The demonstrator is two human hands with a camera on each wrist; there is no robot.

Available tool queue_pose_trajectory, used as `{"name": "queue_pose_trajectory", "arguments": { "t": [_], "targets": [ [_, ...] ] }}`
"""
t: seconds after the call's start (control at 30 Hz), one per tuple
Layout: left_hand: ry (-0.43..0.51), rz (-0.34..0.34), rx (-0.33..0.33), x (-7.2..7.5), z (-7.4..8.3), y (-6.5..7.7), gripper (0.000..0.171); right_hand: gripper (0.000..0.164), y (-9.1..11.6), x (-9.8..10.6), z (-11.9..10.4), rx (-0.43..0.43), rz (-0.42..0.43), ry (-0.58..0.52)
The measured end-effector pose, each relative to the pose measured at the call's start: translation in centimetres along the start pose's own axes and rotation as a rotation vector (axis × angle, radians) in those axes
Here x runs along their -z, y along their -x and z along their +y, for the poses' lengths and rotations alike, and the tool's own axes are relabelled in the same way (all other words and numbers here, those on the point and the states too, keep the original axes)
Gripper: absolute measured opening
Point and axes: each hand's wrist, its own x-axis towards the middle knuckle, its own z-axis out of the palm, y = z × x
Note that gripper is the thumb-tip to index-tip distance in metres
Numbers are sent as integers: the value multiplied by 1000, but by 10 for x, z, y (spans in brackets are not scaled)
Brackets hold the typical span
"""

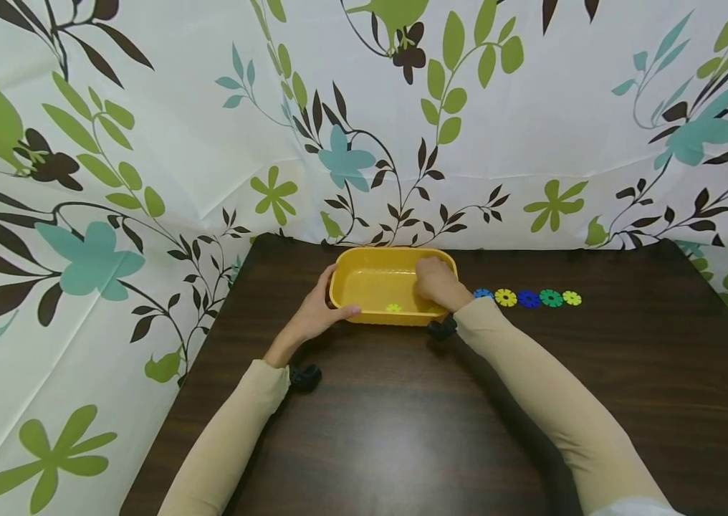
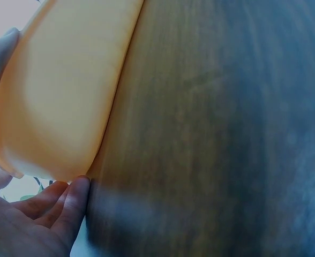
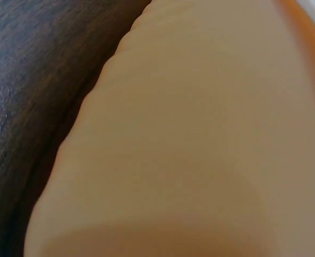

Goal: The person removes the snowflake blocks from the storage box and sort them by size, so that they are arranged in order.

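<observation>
A yellow plastic basin (image 1: pixel 373 317) stands on the dark wooden table. My left hand (image 1: pixel 320 313) grips its left end, thumb over the front rim; in the left wrist view its fingers (image 2: pixel 74 203) reach round that end. The right hand (image 1: pixel 439 284) is down inside the basin at the right end, its fingertips hidden. A small yellow-green notched disc (image 1: pixel 393 307) lies in the basin near the front wall. The right wrist view is filled by the outer wall of the basin (image 3: pixel 189 118).
Right of the basin, several notched plastic discs lie in a row: a light blue disc (image 1: pixel 483 293) partly hidden by the right arm, a yellow disc (image 1: pixel 505 297), a dark blue disc (image 1: pixel 529 299), a green disc (image 1: pixel 551 298) and a yellow-green disc (image 1: pixel 572 298). A leaf-patterned cloth (image 1: pixel 403 179) hangs behind.
</observation>
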Motion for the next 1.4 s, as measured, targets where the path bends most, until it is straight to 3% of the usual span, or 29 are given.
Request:
{"name": "queue_pose_trajectory", "arguments": {
  "t": [0.13,0.27,0.43,0.73,1.03,1.23,1.4],
  "targets": [
    [-5,1,10,0,2,1,122,10,3,2,-1,4,-25,-8],
    [7,2,29,3,18,8,120,9,8,5,-2,22,-30,-5],
    [13,-6,57,3,26,10,119,3,10,6,-1,47,-3,8],
    [10,-3,47,3,20,7,121,7,4,10,1,34,-57,-17],
    [21,-4,60,4,27,9,118,8,2,12,0,62,-54,58],
    [9,0,64,5,28,10,118,20,-9,10,1,-4,-94,-9],
    [15,-3,38,4,17,6,121,21,-12,3,2,-25,-93,-35]
  ]
}}
